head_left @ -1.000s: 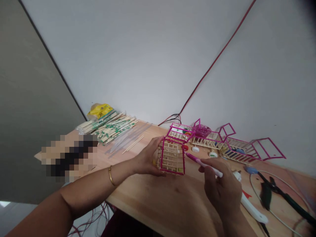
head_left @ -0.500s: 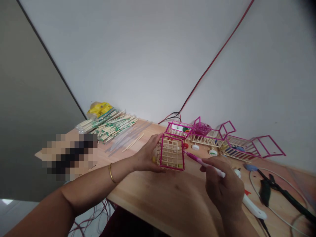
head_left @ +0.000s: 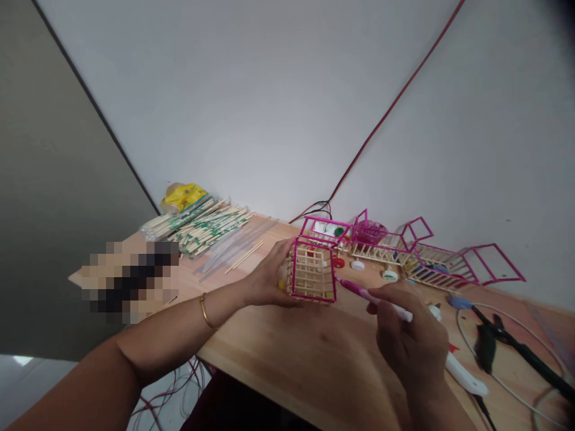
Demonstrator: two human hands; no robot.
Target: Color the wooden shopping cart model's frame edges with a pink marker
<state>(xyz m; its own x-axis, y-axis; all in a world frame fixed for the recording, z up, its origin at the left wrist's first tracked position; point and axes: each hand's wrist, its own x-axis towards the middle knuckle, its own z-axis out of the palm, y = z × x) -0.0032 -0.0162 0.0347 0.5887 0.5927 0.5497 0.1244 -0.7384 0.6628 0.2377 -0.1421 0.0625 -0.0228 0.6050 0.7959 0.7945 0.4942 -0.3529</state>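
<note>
My left hand (head_left: 269,281) is closed around the left side of a small box-shaped stick frame (head_left: 309,272), its front edges painted pink. A paintbrush (head_left: 359,291) with a pink-stained front half and white end is pinched between the fingers of my right hand (head_left: 408,335). The brush tip is at the frame's right edge; whether it touches is too fine to tell. Behind the frame, a red bottle cap (head_left: 339,263) and a white bottle cap (head_left: 357,265) rest on the table.
Pink-edged stick structures (head_left: 438,269) and a pink cup (head_left: 371,231) line the wall. Bundled sticks (head_left: 211,230) and a yellow bag (head_left: 184,196) lie at the back left. At right are a white glue gun (head_left: 467,376), dark-handled pliers (head_left: 487,347) and a looped cable.
The stick frame is tipped slightly, showing its grid from a somewhat different angle. The brush stays near its right edge. The whole view has shifted a little.
</note>
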